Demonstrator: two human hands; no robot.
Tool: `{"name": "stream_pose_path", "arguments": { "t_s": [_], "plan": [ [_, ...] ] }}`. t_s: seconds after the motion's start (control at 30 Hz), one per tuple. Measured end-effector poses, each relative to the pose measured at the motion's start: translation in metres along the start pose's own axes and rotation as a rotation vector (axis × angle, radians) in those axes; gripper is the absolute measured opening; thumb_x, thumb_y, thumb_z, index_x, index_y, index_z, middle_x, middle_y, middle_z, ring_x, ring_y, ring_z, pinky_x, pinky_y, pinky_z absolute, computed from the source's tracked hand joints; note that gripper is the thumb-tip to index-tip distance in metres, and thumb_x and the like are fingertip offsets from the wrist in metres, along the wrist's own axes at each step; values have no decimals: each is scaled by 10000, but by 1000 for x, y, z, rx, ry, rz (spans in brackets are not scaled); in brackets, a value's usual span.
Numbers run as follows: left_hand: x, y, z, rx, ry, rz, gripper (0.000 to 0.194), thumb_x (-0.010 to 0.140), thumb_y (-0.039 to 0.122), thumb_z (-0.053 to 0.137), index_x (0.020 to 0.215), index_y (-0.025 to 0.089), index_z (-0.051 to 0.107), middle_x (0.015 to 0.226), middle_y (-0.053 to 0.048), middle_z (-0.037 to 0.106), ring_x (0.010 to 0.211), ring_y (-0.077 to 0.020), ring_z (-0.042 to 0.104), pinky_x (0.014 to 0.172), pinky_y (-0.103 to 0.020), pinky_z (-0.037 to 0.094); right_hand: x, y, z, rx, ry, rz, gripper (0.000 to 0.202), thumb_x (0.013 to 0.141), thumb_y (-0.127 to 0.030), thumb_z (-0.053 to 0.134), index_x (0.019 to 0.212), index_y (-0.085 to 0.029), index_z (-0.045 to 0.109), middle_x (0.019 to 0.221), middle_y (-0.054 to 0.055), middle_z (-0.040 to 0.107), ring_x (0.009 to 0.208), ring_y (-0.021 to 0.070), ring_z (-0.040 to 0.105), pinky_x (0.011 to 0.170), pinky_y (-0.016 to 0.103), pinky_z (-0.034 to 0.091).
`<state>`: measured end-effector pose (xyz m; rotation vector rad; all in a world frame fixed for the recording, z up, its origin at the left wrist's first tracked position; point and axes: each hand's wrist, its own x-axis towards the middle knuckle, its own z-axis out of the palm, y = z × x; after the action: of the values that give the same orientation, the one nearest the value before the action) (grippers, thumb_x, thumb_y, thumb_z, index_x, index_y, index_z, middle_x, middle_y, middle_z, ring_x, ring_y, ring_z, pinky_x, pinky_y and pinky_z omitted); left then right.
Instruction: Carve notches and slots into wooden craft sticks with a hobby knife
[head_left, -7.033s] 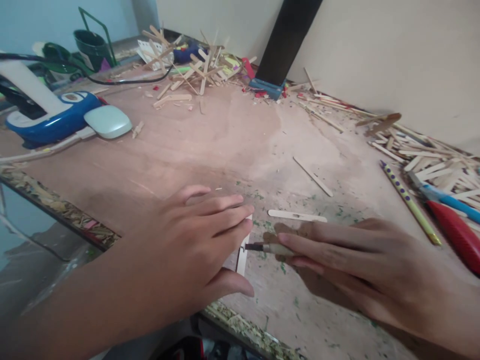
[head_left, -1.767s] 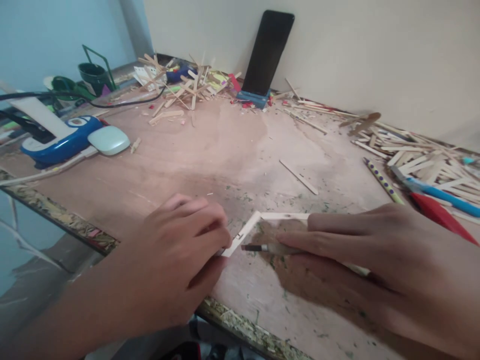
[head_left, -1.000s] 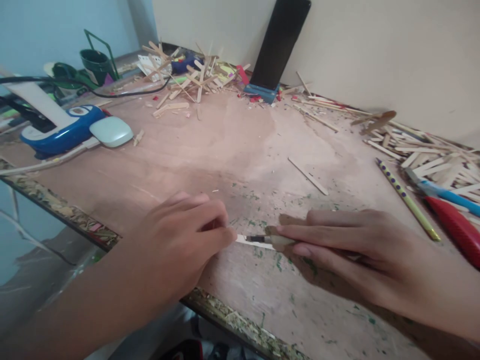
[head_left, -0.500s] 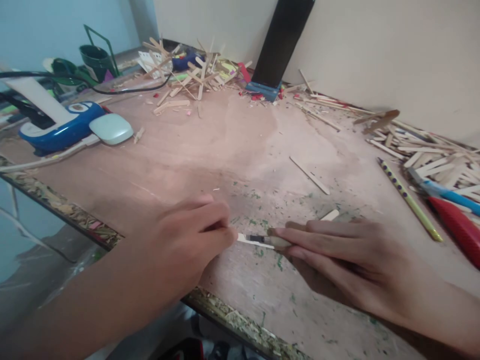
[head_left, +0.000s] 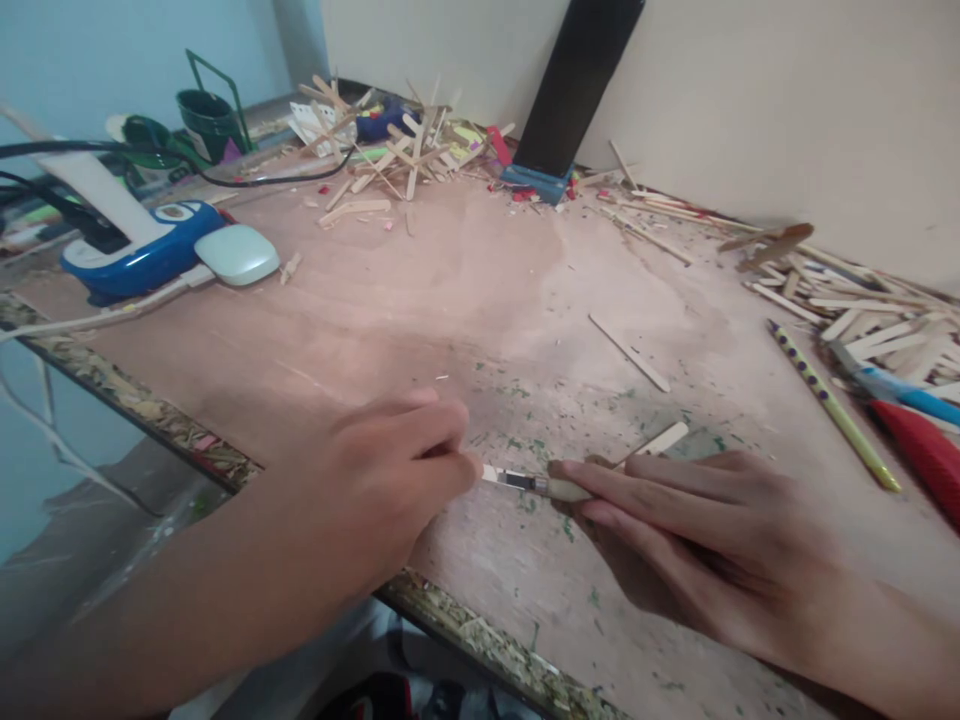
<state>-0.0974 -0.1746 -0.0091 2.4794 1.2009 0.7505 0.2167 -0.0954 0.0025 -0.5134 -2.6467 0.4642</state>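
My left hand [head_left: 409, 460] is closed in a pinch on one end of a pale wooden stick [head_left: 491, 473] near the table's front edge. My right hand [head_left: 675, 520] grips a craft knife [head_left: 566, 489] by its light handle, and the blade points left, lying against the stick close to my left fingertips. Just beyond my right hand lies another wooden stick [head_left: 664, 439], partly hidden by the fingers. A thin stick [head_left: 628, 353] rests farther back. Green shavings are scattered around the knife.
A yellow pencil [head_left: 832, 405], a blue-handled tool [head_left: 907, 393] and a red object [head_left: 919, 460] lie at the right beside piled sticks [head_left: 892, 330]. At the back stands a black panel [head_left: 574, 90]. A pale mouse-shaped object [head_left: 238, 255] sits left.
The view has shifted slightly, so the scene sits a little farther right. The knife blade lies more nearly in line with the stick, and more of the stick beyond my right hand shows.
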Motion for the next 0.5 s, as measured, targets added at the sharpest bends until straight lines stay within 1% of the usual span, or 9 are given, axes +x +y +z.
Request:
{"name": "stream_pose_path", "arguments": {
  "t_s": [0.07,0.13,0.2,0.3,0.4,0.5],
  "plan": [
    [0,0,1,-10,-5,-20,336,1127,-47,528,1128,155,795,976,-3,593,910,-170,588,819,-328,478,0,-1,0,-7,-2,3,262,1215,-181,593,1448,-177,713,1077,49,889,772,91,810,599,242,536],
    [-1,0,1,-11,-6,-27,328,1135,-31,540,1190,156,804,982,-4,584,906,-174,582,808,-331,474,0,-2,0,-6,5,-3,246,1218,-185,592,1434,-182,711,1085,48,895,773,85,814,602,232,541],
    [-1,0,1,-19,-7,-34,324,1146,-20,536,1165,163,802,984,-6,581,909,-177,580,817,-337,474,-1,-1,1,-8,17,-10,255,1212,-178,597,1441,-183,709,1090,59,894,762,94,813,582,249,530],
    [0,0,1,-25,-19,-42,357,1139,-38,504,1149,155,804,983,-12,592,909,-183,582,823,-344,478,-3,0,3,-14,22,-14,271,1207,-173,606,1459,-183,706,1038,45,883,703,92,784,552,269,502],
    [1,1,1,-15,-9,-12,330,1143,-17,516,1096,132,807,969,-22,594,898,-191,574,810,-340,486,-4,0,4,-17,28,-20,267,1204,-167,607,1454,-185,701,966,17,861,665,86,757,540,272,491],
    [2,2,1,-24,-19,6,324,1147,-8,528,1084,133,813,942,-16,593,896,-190,575,803,-326,489,-3,-1,5,-13,37,-31,259,1211,-171,599,1452,-179,695,951,2,854,669,77,762,529,267,492]
  ]
}}
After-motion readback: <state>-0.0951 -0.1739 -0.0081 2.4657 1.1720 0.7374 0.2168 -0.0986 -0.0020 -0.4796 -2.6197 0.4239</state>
